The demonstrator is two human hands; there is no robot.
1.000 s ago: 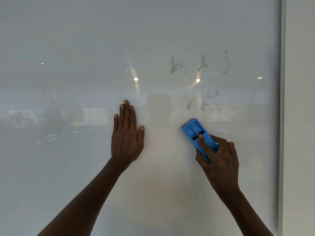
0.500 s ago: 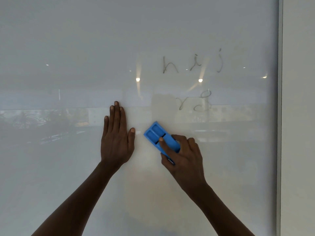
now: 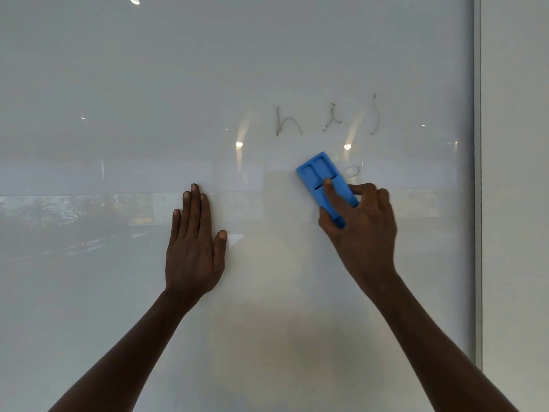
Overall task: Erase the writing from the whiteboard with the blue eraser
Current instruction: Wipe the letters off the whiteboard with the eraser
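A glossy whiteboard (image 3: pixel 118 84) fills the view. Faint grey letters "h i j" (image 3: pixel 326 120) run across its upper right. Below them only a small loop of the second line (image 3: pixel 353 171) shows, just right of the blue eraser (image 3: pixel 319 179). My right hand (image 3: pixel 361 230) grips the eraser's lower half and presses it against the board, tilted up to the left, with the index finger along its back. My left hand (image 3: pixel 193 245) lies flat on the board to the left, fingers together and pointing up, holding nothing.
The board's right edge is a grey vertical frame (image 3: pixel 477 173), with plain wall (image 3: pixel 517 203) beyond it. Ceiling lights and a room reflect in the glossy surface.
My right hand swept the eraser left towards my left hand, then back up and right onto the lower line. Most of that lower writing is gone or covered. My left hand stayed flat.
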